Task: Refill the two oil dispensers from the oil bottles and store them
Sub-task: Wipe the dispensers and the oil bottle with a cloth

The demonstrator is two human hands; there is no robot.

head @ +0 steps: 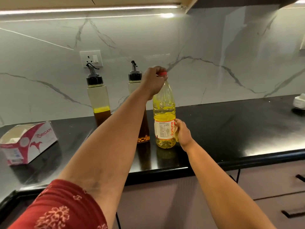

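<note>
The Fortune oil bottle [165,116] stands upright on the black worktop [231,129], about midway between the front edge and the marble wall. Its red cap [162,73] sits under the left hand [152,80], whose fingers [160,70] are curled together over the cap from above and grip it. The right hand [181,133] holds the lower part of the bottle at the label, its fingers wrapped around the right side. Just left of the bottle stands one oil dispenser [137,90], partly hidden behind the left forearm, with dark oil low inside. A second oil dispenser [98,100] stands further left, closer to the wall. A pink and white tissue box [28,142] lies near the left end of the worktop.
</note>
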